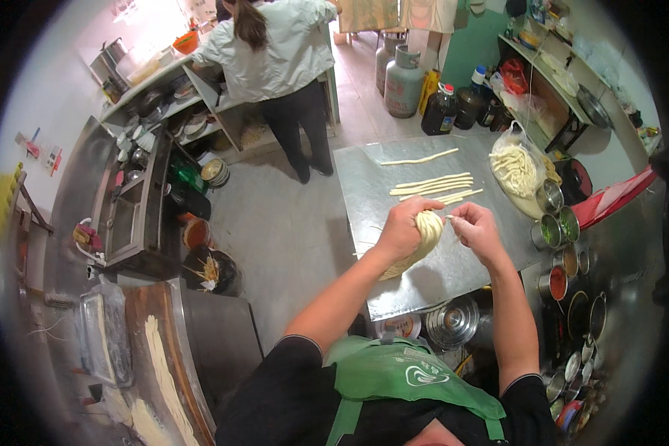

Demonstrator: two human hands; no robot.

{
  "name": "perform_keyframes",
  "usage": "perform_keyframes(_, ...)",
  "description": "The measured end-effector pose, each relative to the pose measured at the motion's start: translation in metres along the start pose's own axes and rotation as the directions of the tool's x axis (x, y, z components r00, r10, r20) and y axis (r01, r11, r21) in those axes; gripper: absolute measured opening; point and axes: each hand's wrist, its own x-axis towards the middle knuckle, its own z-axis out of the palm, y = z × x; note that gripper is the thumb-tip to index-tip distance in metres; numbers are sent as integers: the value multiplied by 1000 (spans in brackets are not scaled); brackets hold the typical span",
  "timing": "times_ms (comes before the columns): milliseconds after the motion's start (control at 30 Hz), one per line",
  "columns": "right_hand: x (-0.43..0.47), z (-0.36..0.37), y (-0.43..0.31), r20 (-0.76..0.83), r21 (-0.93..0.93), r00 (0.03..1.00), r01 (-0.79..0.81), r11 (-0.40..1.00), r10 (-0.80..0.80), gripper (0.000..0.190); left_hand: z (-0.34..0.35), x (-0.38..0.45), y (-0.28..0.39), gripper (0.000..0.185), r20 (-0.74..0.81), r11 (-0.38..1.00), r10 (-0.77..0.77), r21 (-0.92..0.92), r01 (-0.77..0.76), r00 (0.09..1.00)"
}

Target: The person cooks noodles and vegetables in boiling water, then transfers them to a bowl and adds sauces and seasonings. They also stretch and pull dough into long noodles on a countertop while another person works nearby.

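My left hand (404, 227) is closed around the upper end of a thick bundle of pale dough strands (428, 234), whose lower part hangs over the steel tabletop (362, 167). Close at its right, the fingertips of my right hand (471, 224) pinch a small end of dough (450, 217). Beyond both hands several dough strips (434, 183) lie side by side on the metal, with a single strip (421, 158) apart from them farther back. Some thin strand ends stick out at the left of the bundle.
A plastic bag of dough strands (515, 167) lies at the table's right, near metal tins of chopped greens (551, 231) and a tin of red sauce (557, 279). Gas cylinders (402, 83) and dark bottles (440, 111) stand behind. Another person (267, 50) stands at a shelf counter.
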Motion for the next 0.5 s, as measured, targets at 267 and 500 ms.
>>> perform_keyframes(267, -29, 78, -66, 8, -207, 978, 205, 957, -208, 14, -63, -15, 36, 32, 30, 972, 220, 77, -222, 975)
perform_keyframes(500, -69, 100, -87, 5, -333, 935, 336, 881, -355, 18, -79, -44, 78, 32, 123, 998, 49, -53, -43, 991)
